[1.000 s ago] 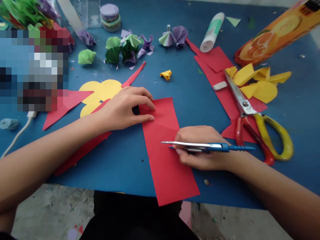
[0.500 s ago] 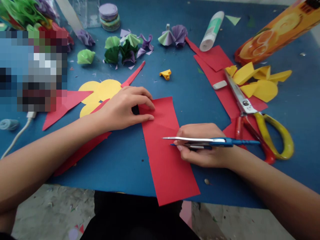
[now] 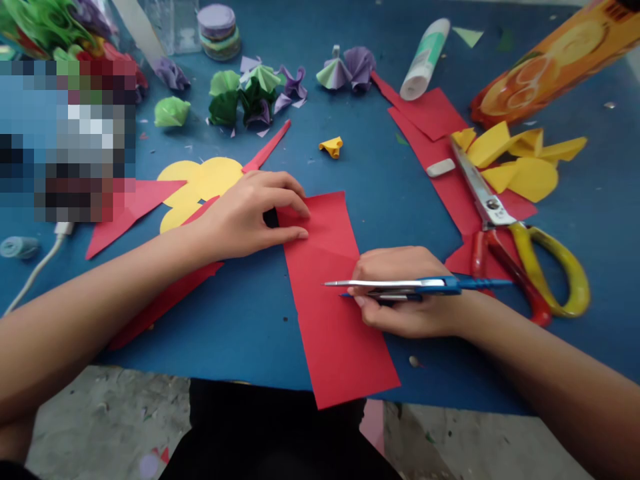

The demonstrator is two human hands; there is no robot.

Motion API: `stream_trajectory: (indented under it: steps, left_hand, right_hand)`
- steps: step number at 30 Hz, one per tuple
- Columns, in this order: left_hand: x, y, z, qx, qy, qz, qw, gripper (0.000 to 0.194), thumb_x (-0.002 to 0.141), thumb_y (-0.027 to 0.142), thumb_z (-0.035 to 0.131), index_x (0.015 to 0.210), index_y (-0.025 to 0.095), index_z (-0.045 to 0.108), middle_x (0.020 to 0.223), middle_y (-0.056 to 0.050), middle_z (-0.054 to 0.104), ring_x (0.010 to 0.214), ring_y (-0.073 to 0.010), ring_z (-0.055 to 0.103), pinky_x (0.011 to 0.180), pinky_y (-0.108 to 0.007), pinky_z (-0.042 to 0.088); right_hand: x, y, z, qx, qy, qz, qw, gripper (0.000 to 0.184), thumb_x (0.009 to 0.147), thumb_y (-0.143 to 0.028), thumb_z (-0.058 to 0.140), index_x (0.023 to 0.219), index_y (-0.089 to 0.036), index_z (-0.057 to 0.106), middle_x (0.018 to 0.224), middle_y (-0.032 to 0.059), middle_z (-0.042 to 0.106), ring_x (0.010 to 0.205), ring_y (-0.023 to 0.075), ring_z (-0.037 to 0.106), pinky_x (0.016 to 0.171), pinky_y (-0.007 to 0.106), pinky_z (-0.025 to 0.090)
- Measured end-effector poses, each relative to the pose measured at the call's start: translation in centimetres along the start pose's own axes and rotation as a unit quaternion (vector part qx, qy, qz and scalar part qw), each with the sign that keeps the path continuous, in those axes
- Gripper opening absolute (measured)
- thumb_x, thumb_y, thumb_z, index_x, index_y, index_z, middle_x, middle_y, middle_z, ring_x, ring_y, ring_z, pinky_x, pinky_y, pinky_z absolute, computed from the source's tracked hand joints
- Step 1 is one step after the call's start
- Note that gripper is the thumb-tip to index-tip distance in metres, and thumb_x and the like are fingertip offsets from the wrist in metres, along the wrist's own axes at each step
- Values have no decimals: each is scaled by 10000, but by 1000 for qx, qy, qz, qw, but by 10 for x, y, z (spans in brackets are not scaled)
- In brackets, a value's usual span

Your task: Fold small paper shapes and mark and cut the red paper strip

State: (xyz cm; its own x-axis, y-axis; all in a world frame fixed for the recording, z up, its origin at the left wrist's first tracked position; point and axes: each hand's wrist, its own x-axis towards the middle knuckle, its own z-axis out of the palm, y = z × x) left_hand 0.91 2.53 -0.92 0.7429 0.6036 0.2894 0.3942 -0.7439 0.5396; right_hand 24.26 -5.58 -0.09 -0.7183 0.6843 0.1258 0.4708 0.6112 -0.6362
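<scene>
A red paper strip (image 3: 340, 333) lies lengthwise before me, its near end reaching past the table edge. It has a faint crease across the upper part. My left hand (image 3: 257, 213) rests at its upper left edge, thumb and fingers apart, fingertips on the paper. In my right hand (image 3: 405, 290) is a drawing compass (image 3: 435, 287) with blue and silver legs, pinched and held nearly level over the strip's right side. Its metal point is toward the left; I cannot tell whether it touches the paper. Yellow scalloped paper (image 3: 220, 177) lies beyond my left wrist.
Scissors (image 3: 495, 210) lie at right on red paper (image 3: 425, 150), beside an eraser (image 3: 441, 167) and yellow paper pieces (image 3: 525, 177). Farther back are a glue stick (image 3: 425, 60), an orange bottle (image 3: 545, 67) and folded green and purple papers (image 3: 245, 93). A white cable (image 3: 37, 273) runs at left.
The compass has tilted slightly in my right hand, its metal point a little lower and its far end a little left. My left hand and the red strip stay in place.
</scene>
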Motion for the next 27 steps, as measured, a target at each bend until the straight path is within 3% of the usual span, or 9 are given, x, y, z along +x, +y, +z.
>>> stream_trajectory:
  steps: [11, 18, 27]
  left_hand:
    - [0, -1, 0, -9, 5, 8, 1000, 195, 791, 338, 605, 867, 168, 663, 967, -69, 629, 864, -169, 595, 788, -322, 470]
    - [0, 0, 0, -5, -1, -1, 1000, 197, 789, 341, 607, 870, 170, 663, 981, -72, 630, 878, -174, 591, 792, -325, 469]
    - [0, 0, -2, 3, 3, -21, 1000, 249, 782, 334, 607, 964, 167, 644, 996, -57, 609, 894, -171, 583, 804, -338, 481]
  right_hand:
    - [2, 0, 0, -31, 38, 14, 999, 143, 736, -129, 455, 619, -200, 499, 551, -22, 541, 500, 89, 471, 490, 221, 359]
    - [0, 0, -1, 48, 19, 3, 999, 133, 733, -120, 494, 627, -195, 518, 540, -25, 539, 496, 85, 485, 490, 219, 394]
    - [0, -2, -2, 134, 174, 132, 967, 71, 727, -167, 584, 674, -214, 577, 625, -9, 605, 496, 106, 558, 425, 218, 439]
